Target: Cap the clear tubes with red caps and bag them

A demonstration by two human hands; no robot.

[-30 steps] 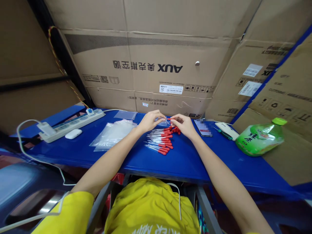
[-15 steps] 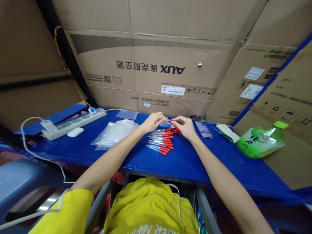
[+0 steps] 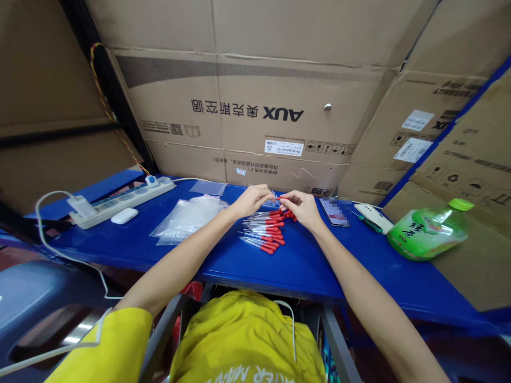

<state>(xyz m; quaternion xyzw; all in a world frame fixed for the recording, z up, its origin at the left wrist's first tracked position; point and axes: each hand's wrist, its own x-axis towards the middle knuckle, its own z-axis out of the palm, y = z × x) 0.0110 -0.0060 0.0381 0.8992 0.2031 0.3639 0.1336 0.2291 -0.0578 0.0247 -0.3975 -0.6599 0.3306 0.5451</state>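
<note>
R hand [image 3: 300, 207] has thumb & fingertips pinched on the red end of a dropper [image 3: 280, 198], held just above the table [image 3: 311, 263], in front of the person & btwn both hands. L hand [image 3: 251, 201] is at the dropper's clear end, thumb & finger close together; can't tell if they grip it or only touch, too small & blurred.

Just below, nearer the person, a pile of droppers [image 3: 274, 231] lies on the table, clear tubes toward L, red ends toward R; a few more red ends sit close under R hand. Clear bags [image 3: 191, 215] are stacked L of the pile, beside the L forearm. Farther L: white case [image 3: 124, 216] next to a power strip [image 3: 122, 205] w/ a plug in it. R side: phone [image 3: 335, 211], then green bottle [image 3: 427, 231] near cardboard [image 3: 471, 255].
</note>
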